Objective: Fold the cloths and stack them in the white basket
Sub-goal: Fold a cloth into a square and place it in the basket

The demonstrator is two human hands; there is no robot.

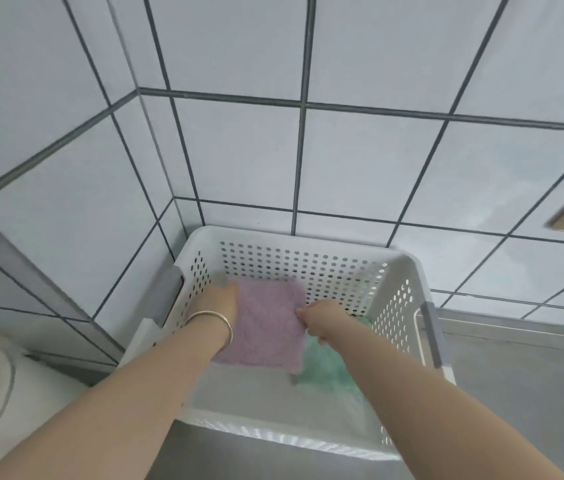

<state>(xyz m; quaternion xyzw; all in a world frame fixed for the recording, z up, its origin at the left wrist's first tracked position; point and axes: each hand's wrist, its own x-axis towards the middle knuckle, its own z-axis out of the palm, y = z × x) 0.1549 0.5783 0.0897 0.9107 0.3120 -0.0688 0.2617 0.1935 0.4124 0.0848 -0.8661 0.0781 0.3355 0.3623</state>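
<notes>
A white tiled wall with dark grout (360, 168) fills most of the view, meeting in a corner behind a grey steel counter (515, 393). On that counter, pushed into the corner, stands the white perforated plastic basket (294, 261), with grey handles at its two ends.

Inside the basket a folded green terry cloth (329, 368) lies at the right side of the floor. Above it, held level within the walls, is the folded square mauve cloth (266, 327), its surface a fine crinkled pile, its edges lined up neatly. It overlaps the green one on the right.

The mauve cloth looks light, soft and limp (it would sag or fall open if held by one corner), so opposite edges are the sensible place to grip, and that is how it is held. The left hand (220, 306), a thin silver bangle (213, 322) on the wrist, holds the left edge, though its fingers are hidden under the cloth and I cannot tell how they lie. The right hand (318, 315) pinches the right edge between curled fingers and thumb.
</notes>
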